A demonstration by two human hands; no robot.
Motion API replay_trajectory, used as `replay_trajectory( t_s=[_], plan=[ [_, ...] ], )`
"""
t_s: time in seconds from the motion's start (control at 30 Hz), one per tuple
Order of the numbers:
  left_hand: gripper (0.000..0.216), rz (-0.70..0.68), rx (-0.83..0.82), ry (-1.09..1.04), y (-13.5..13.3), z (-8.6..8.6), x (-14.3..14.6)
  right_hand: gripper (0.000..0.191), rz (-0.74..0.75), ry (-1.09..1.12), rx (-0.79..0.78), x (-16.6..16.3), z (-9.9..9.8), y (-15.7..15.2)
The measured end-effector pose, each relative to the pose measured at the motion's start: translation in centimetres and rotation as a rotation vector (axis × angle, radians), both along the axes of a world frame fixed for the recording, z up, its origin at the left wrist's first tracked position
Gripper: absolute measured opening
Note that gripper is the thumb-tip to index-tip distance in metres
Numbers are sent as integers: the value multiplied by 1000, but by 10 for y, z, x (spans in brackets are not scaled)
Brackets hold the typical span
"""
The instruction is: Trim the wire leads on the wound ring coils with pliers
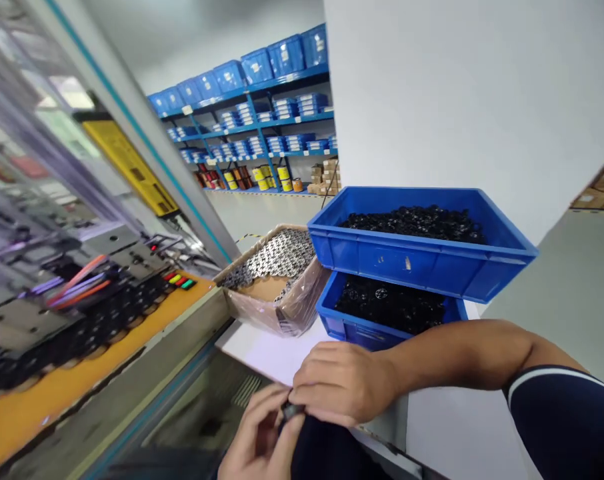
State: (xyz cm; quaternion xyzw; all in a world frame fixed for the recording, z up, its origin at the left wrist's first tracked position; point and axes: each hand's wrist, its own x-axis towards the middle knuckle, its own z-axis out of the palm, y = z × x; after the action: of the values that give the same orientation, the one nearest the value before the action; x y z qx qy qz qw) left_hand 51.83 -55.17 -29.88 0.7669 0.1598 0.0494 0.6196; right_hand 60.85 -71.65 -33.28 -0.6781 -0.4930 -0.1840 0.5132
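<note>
Low in the head view, my left hand [257, 440] and my right hand [339, 381] meet at the white table's near edge. Both pinch a small dark part [292, 409] between their fingertips; its shape is too small to make out. My right forearm reaches in from the right, with a dark sleeve at the elbow. Just beyond the hands stands a lower blue bin [332, 319] of black round parts, with an upper blue bin [422, 263] of black parts stacked on it.
A cardboard box [262, 310] lined with plastic holds several small metal parts, left of the bins. A machine [82, 313] with an orange deck, coloured buttons and a clear guard fills the left. Blue shelving [262, 127] with bins stands far back. A white wall rises behind the bins.
</note>
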Motion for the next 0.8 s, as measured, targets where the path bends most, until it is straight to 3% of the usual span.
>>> replay_trajectory(
  t_s=[0.13,0.2,0.27,0.4,0.47,0.6,0.73,0.8],
  plan=[
    [32,53,-517,222,-5,-5,2,24,27,171,41,2,2,0],
    [30,18,-646,235,-5,-5,0,21,64,231,64,2,3,1],
    [27,-75,-533,163,-2,-4,-1,20,87,251,74,1,3,1],
    [34,-274,47,-168,10,-1,3,22,100,261,61,-1,2,-1],
    [29,-337,210,-267,15,1,7,21,113,273,63,-2,2,-2],
    [23,-359,292,-289,15,2,8,19,156,293,58,-2,5,-2],
    [22,-356,322,-260,12,5,1,19,192,350,-54,-3,7,-3],
    [23,-362,430,-259,24,8,4,27,160,338,-133,-4,6,-5]
  ],
)
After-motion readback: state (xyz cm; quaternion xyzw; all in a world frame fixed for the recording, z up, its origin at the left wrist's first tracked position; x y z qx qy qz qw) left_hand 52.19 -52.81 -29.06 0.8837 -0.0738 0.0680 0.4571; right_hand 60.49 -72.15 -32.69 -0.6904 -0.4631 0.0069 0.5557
